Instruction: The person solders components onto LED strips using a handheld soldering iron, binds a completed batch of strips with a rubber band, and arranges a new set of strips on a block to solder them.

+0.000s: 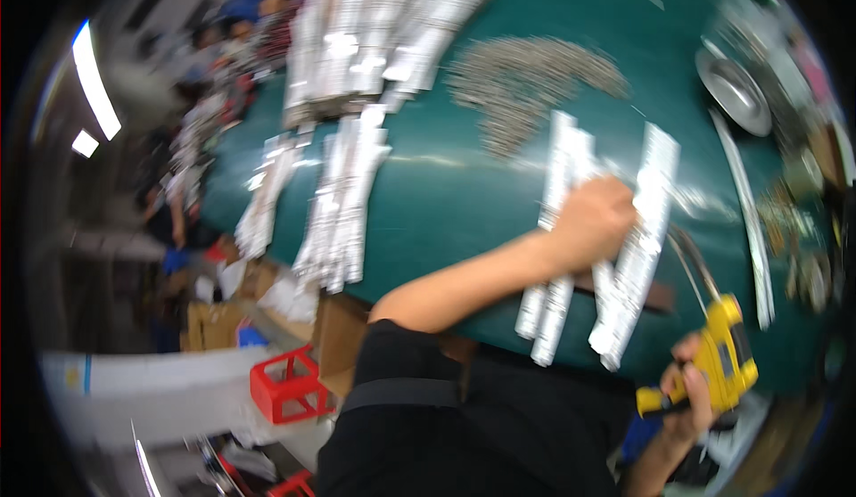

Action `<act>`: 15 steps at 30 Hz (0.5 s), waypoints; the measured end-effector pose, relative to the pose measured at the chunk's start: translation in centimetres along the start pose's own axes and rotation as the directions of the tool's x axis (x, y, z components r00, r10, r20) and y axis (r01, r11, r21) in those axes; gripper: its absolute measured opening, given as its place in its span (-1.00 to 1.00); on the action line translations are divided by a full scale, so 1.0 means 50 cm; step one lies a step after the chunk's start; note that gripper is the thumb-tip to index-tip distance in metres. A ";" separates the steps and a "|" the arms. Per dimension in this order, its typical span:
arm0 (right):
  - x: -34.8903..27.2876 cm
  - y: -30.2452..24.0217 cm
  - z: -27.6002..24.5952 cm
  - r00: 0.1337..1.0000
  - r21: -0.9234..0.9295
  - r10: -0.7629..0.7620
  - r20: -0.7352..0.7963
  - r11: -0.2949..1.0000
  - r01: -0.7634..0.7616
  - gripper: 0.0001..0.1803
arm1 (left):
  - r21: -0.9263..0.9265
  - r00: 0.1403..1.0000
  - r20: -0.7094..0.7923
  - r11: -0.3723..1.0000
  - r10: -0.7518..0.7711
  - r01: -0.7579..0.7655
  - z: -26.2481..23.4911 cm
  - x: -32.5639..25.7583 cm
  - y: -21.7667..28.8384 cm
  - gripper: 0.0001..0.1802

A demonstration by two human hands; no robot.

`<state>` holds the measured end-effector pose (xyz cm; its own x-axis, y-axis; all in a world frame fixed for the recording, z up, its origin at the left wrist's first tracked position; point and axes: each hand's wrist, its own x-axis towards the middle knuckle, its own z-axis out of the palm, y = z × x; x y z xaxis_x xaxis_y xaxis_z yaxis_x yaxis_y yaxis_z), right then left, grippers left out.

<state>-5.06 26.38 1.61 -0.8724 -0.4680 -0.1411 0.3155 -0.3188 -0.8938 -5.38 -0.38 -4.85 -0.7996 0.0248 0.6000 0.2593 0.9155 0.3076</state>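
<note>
My left hand (596,219) is closed, its fingers curled down among several shiny silver strips on the green table. What it pinches is hidden and smeared by motion. Beside it on the right lies a wide silver strip (649,196); to the left are narrower silver strips (557,163). My right hand (691,390) is wrapped round the handle of a yellow pistol-shaped power tool (724,354). From the tool a thin rod (695,261) points up over the table's right part. A dark reddish bar (658,297) lies partly under the strips.
Bundles of silver strips (343,47) lie at the far left, with smaller bundles (339,203) nearer. A heap of thin grey-brown pieces (526,78) spreads mid-table. A metal bowl (736,94) and a long strip (747,221) line the right. A red stool (287,388) stands left below.
</note>
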 end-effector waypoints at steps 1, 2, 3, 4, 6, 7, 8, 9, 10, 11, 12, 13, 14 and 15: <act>0.001 0.009 -0.020 1.000 -0.014 -0.009 0.029 1.000 0.010 -0.42 | -0.018 1.000 -0.017 1.000 -0.009 0.009 0.009 0.000 0.001 -0.88; -0.005 0.008 -0.036 1.000 -0.064 -0.029 0.009 0.997 0.030 -0.43 | -0.018 0.999 -0.046 1.000 0.016 -0.017 0.019 0.009 0.012 -0.88; -0.007 0.009 -0.014 0.994 -0.113 -0.043 -0.104 0.993 0.032 -0.41 | 0.007 0.999 -0.030 1.000 0.013 -0.012 0.010 0.003 0.017 -0.89; -0.008 0.013 -0.022 0.992 -0.193 -0.017 -0.128 0.981 -0.008 -0.36 | 0.012 1.000 -0.025 1.000 0.011 -0.011 0.000 -0.002 0.020 -0.89; -0.006 -0.014 -0.009 0.995 -0.030 0.008 0.101 1.000 -0.005 -0.48 | 0.013 0.997 -0.081 1.000 -0.012 0.013 0.000 -0.011 0.031 -0.91; -0.008 -0.016 -0.008 0.992 -0.035 0.001 0.126 0.999 0.003 -0.48 | 0.019 0.998 -0.062 1.000 -0.019 0.021 -0.005 -0.015 0.031 -0.91; -0.009 -0.016 -0.006 0.991 -0.040 0.000 0.130 0.999 0.006 -0.49 | 0.030 0.997 -0.080 0.999 -0.022 0.024 -0.010 -0.019 0.031 -0.91; -0.008 -0.017 -0.004 0.992 -0.044 -0.005 0.129 0.999 0.011 -0.50 | 0.025 0.997 -0.072 0.999 -0.035 0.037 -0.014 -0.021 0.029 -0.91; -0.009 -0.017 -0.002 0.992 -0.049 -0.008 0.123 0.999 0.015 -0.51 | 0.016 0.997 -0.061 0.999 -0.049 0.050 -0.017 -0.022 0.029 -0.91; -0.011 -0.016 -0.002 0.993 -0.053 -0.010 0.114 0.998 0.016 -0.52 | 0.003 0.997 -0.049 0.998 -0.059 0.059 -0.022 -0.025 0.030 -0.90; -0.010 -0.016 -0.001 0.994 -0.055 -0.011 0.104 0.998 0.017 -0.53 | 0.006 0.997 -0.058 0.998 -0.057 0.057 -0.026 -0.024 0.031 -0.90; -0.010 -0.016 -0.002 0.996 -0.057 -0.010 0.092 0.998 0.016 -0.54 | -0.004 0.996 -0.045 0.997 -0.074 0.074 -0.028 -0.026 0.032 -0.90; -0.012 -0.016 -0.003 0.997 -0.058 -0.007 0.076 0.998 0.012 -0.55 | -0.016 0.995 -0.030 0.996 -0.092 0.092 -0.028 -0.028 0.034 -0.90; -0.012 -0.019 -0.002 0.998 -0.060 -0.006 0.057 0.998 0.009 -0.56 | -0.020 0.996 -0.031 0.996 -0.089 0.089 -0.027 -0.027 0.034 -0.90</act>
<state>-4.87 27.05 2.48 -0.8513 -0.5127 -0.1110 0.2846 -0.2735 -0.9188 -3.13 0.58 -4.14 -0.8022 -0.0696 0.5930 0.1979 0.9061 0.3740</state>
